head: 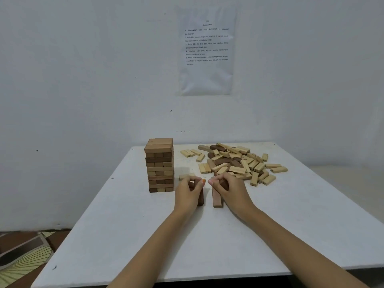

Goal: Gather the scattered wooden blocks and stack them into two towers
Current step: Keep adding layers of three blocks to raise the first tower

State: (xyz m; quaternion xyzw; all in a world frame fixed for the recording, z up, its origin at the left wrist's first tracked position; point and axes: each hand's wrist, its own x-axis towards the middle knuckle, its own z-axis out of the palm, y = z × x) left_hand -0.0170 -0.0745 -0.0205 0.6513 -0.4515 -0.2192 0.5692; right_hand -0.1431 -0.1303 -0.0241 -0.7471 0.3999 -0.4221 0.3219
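A tower of stacked wooden blocks (160,165) stands at the table's far left. A scattered heap of light and dark blocks (234,162) lies to its right. In front of them, my left hand (188,193) grips a dark brown block (200,197) lying on the table. My right hand (229,191) grips a reddish-brown block (217,198) beside it, about parallel, with a small gap between the two. Both blocks point away from me. A single pale block (186,176) lies just behind my left hand.
The white table (166,246) stands against a white wall with a printed sheet (206,50) taped above it. Its left edge runs diagonally, with a patterned floor mat (22,258) below. A lower white surface (353,183) extends to the right.
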